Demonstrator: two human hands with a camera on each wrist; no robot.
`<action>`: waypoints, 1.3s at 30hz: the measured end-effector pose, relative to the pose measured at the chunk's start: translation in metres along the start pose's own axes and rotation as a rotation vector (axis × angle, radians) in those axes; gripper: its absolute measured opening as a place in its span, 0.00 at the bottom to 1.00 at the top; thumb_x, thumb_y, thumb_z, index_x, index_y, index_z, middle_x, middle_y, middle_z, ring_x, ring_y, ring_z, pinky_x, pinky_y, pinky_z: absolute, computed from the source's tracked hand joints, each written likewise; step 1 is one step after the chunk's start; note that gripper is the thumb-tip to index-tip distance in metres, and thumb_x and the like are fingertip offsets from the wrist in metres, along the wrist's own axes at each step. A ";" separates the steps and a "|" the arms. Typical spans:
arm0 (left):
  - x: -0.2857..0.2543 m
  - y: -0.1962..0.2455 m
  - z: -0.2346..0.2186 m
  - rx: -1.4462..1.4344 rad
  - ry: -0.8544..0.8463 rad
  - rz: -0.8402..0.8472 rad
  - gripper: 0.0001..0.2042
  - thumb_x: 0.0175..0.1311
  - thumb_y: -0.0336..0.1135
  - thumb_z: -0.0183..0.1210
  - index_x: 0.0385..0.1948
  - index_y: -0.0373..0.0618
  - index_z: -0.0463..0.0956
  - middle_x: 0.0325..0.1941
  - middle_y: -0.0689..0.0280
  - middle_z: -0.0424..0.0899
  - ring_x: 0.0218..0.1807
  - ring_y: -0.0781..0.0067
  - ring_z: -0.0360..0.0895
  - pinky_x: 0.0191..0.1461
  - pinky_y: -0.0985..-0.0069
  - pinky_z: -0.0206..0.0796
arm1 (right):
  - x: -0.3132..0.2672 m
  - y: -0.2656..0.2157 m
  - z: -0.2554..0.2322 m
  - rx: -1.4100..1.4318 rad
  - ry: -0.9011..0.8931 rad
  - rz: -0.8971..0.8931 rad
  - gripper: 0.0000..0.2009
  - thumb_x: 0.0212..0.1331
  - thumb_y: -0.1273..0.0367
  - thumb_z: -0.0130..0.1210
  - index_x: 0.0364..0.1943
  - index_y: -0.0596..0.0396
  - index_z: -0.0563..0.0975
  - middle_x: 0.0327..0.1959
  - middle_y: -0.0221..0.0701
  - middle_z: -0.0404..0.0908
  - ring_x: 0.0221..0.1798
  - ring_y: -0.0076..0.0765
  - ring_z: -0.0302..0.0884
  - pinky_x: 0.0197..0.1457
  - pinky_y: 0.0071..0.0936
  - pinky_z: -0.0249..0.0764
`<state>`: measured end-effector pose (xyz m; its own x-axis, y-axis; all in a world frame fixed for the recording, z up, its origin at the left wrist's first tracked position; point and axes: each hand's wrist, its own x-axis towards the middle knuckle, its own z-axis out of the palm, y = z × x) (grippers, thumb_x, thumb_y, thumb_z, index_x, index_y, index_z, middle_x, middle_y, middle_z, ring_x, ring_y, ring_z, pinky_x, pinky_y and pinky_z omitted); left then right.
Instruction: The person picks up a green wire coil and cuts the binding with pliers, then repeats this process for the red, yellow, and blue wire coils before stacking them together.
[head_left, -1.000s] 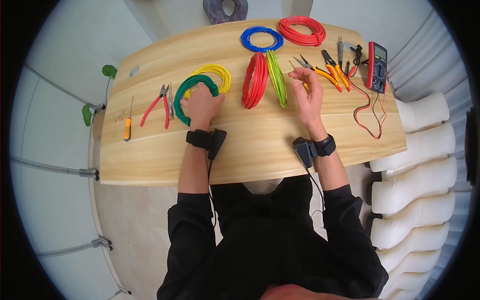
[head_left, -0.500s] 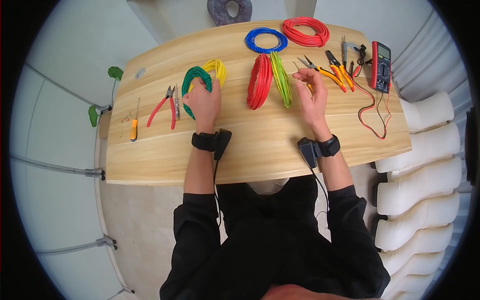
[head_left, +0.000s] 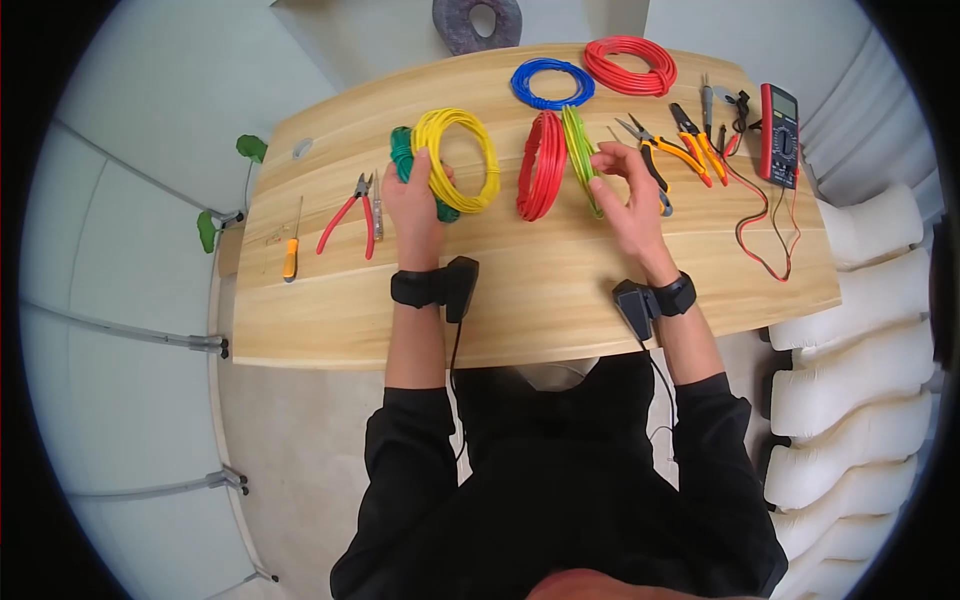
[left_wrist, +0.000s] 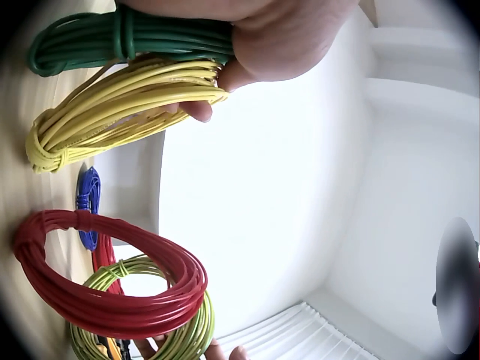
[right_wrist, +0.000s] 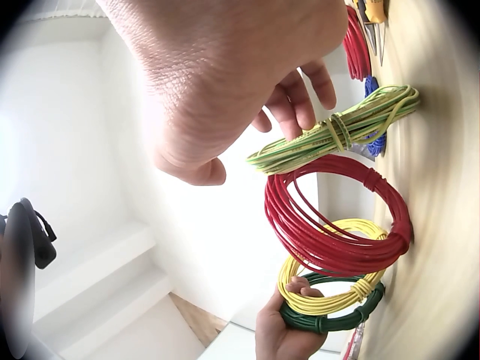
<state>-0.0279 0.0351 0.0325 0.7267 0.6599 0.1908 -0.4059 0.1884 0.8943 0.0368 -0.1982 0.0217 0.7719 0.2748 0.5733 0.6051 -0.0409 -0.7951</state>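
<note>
The left hand (head_left: 415, 210) grips a green wire coil (head_left: 401, 152) and a yellow wire coil (head_left: 489, 168) side by side, both tilted up; its thumb lies at the yellow one. In the left wrist view, fingertips show through the yellow coil (left_wrist: 112, 112), below the green coil (left_wrist: 172, 37). The right hand (head_left: 635, 210) is beside a yellow-green coil (head_left: 575, 142), thumb and fingers apart. In the right wrist view, its fingers (right_wrist: 291, 112) reach the yellow-green coil's (right_wrist: 360, 124) edge; whether they touch is unclear. A red coil (head_left: 543, 170) stands between the hands.
Blue coil (head_left: 552, 84) and larger red coil (head_left: 630, 66) lie at the back. Orange-handled pliers (head_left: 680, 152), wire strippers (head_left: 705, 155) and a multimeter (head_left: 780, 137) are right. Red-handled cutters (head_left: 345, 222), a tester (head_left: 378, 215) and a yellow-handled screwdriver (head_left: 290, 260) lie left.
The left hand has gathered the yellow coil in with the green one and turned both more upright. The right hand has come closer to the yellow-green coil.
</note>
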 end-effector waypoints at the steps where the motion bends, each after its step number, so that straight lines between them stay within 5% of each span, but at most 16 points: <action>1: 0.000 0.000 -0.001 -0.004 -0.036 -0.024 0.07 0.59 0.31 0.53 0.35 0.39 0.69 0.24 0.65 0.76 0.22 0.76 0.74 0.25 0.81 0.67 | 0.000 0.001 0.000 0.006 0.016 0.007 0.19 0.47 0.70 0.56 0.44 0.61 0.68 0.36 0.36 0.76 0.41 0.32 0.73 0.48 0.27 0.68; 12: -0.003 0.006 0.001 0.157 -0.110 0.010 0.08 0.57 0.30 0.56 0.35 0.38 0.69 0.27 0.64 0.78 0.26 0.77 0.75 0.30 0.81 0.67 | 0.000 0.004 0.000 0.031 0.028 0.034 0.17 0.49 0.71 0.54 0.44 0.62 0.69 0.36 0.36 0.77 0.41 0.32 0.74 0.49 0.26 0.67; 21: -0.007 0.006 0.008 0.289 -0.113 0.012 0.12 0.58 0.34 0.56 0.38 0.39 0.65 0.25 0.64 0.78 0.21 0.79 0.74 0.23 0.82 0.66 | 0.000 0.002 0.000 0.008 0.057 0.024 0.16 0.48 0.71 0.54 0.43 0.61 0.69 0.35 0.35 0.77 0.40 0.32 0.74 0.48 0.25 0.67; 26: -0.008 0.006 0.014 0.354 -0.066 0.015 0.11 0.58 0.35 0.55 0.35 0.39 0.64 0.24 0.64 0.77 0.21 0.79 0.74 0.22 0.82 0.66 | 0.001 -0.014 -0.003 -0.190 0.255 -0.275 0.13 0.44 0.76 0.54 0.37 0.61 0.72 0.32 0.37 0.77 0.38 0.37 0.74 0.43 0.27 0.68; 29: -0.010 0.006 0.013 0.377 -0.072 0.031 0.10 0.61 0.37 0.53 0.35 0.39 0.66 0.24 0.64 0.77 0.21 0.79 0.74 0.23 0.82 0.66 | -0.006 -0.041 0.006 -0.197 0.167 -0.436 0.11 0.43 0.78 0.53 0.35 0.61 0.72 0.31 0.39 0.75 0.36 0.40 0.74 0.41 0.29 0.69; 33: -0.012 0.006 0.010 0.393 -0.108 0.016 0.11 0.61 0.37 0.52 0.35 0.40 0.66 0.24 0.64 0.77 0.22 0.79 0.74 0.24 0.82 0.66 | -0.022 -0.069 0.047 -0.051 -0.102 -0.260 0.13 0.44 0.78 0.50 0.39 0.63 0.70 0.32 0.44 0.74 0.37 0.49 0.73 0.40 0.35 0.70; 37: -0.008 -0.002 -0.002 0.481 -0.153 0.151 0.12 0.61 0.38 0.52 0.35 0.38 0.66 0.23 0.66 0.76 0.21 0.81 0.71 0.24 0.82 0.63 | -0.022 -0.062 0.094 -0.187 -0.173 -0.156 0.19 0.48 0.77 0.50 0.47 0.64 0.66 0.34 0.45 0.75 0.37 0.49 0.74 0.43 0.35 0.70; 39: -0.010 -0.001 -0.005 0.585 -0.162 0.243 0.12 0.61 0.39 0.52 0.35 0.38 0.67 0.23 0.67 0.76 0.20 0.81 0.69 0.24 0.82 0.62 | -0.016 -0.051 0.111 -0.218 -0.106 -0.149 0.18 0.47 0.75 0.48 0.44 0.67 0.63 0.31 0.50 0.73 0.36 0.57 0.71 0.38 0.46 0.68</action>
<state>-0.0371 0.0320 0.0279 0.7452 0.5073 0.4328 -0.2337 -0.4092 0.8820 -0.0281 -0.0940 0.0306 0.6533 0.3921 0.6476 0.7471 -0.1949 -0.6355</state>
